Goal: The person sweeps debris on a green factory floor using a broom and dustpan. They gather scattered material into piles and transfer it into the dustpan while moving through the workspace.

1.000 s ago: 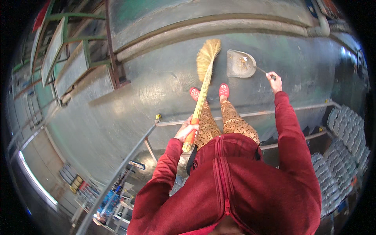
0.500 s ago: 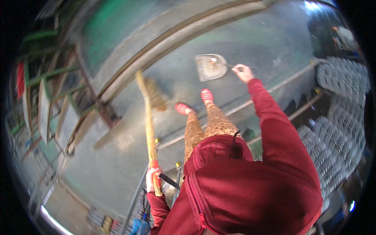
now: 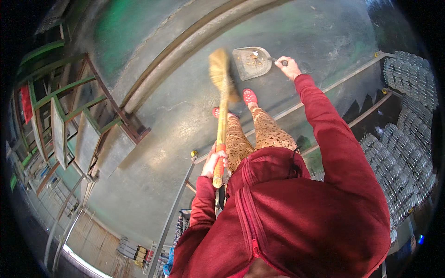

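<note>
My left hand (image 3: 214, 161) grips the orange handle of a straw broom (image 3: 220, 78), whose blurred bristle head hangs over the grey concrete floor just left of a metal dustpan (image 3: 251, 62). My right hand (image 3: 289, 67), arm stretched forward in a red sleeve, holds the dustpan's handle; a little debris lies in the pan. My feet in red shoes (image 3: 250, 96) stand just behind the pan.
A green metal staircase frame (image 3: 69, 116) rises at the left. A thin metal railing (image 3: 324, 90) crosses behind my legs. Rows of stacked grey round objects (image 3: 403, 139) fill the right side. A raised concrete kerb (image 3: 194, 41) runs diagonally ahead.
The broom head has swung from the left toward the dustpan. My left hand has risen along with the handle. The view has tilted, and the dustpan stays on the floor.
</note>
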Motion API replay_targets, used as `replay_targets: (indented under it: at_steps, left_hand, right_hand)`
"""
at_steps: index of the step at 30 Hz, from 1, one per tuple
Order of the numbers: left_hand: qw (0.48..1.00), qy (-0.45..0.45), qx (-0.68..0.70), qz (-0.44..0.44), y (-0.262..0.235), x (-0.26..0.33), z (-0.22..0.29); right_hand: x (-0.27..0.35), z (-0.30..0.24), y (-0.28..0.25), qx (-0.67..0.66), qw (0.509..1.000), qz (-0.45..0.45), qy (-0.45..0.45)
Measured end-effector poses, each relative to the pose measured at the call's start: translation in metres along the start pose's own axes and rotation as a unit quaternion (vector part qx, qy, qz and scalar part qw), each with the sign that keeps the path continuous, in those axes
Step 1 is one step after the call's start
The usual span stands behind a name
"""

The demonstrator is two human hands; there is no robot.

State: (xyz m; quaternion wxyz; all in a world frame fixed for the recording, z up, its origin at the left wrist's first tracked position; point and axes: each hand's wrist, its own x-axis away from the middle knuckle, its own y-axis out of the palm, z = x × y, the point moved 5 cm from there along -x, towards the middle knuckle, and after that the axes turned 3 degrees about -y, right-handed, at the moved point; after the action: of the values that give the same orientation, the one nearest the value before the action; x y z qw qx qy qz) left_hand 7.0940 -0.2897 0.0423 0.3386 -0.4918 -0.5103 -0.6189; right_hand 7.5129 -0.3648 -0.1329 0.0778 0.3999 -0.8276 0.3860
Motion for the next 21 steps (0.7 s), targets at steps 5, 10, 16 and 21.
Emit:
replay_targets:
  at_steps: [5, 10, 16, 21]
  left_hand:
    - [0.989, -0.051, 0.121, -0.062, 0.013, 0.047, -0.009]
    - [0.987, -0.008, 0.145, -0.062, -0.008, 0.116, -0.014]
    - [0.975, 0.023, 0.218, -0.019, -0.093, 0.122, -0.006]
    - [0.948, 0.034, 0.314, -0.030, -0.147, 0.071, 0.058]
  right_hand:
    - [-0.003, 0.007, -0.018, -0.088, 0.993, 0.017, 0.076]
    - [0.024, 0.044, -0.053, -0.245, 0.958, 0.089, 0.122]
    - [0.114, 0.073, -0.112, -0.438, 0.857, 0.218, 0.161]
    - [0.168, 0.098, -0.161, -0.471, 0.798, 0.326, 0.187]
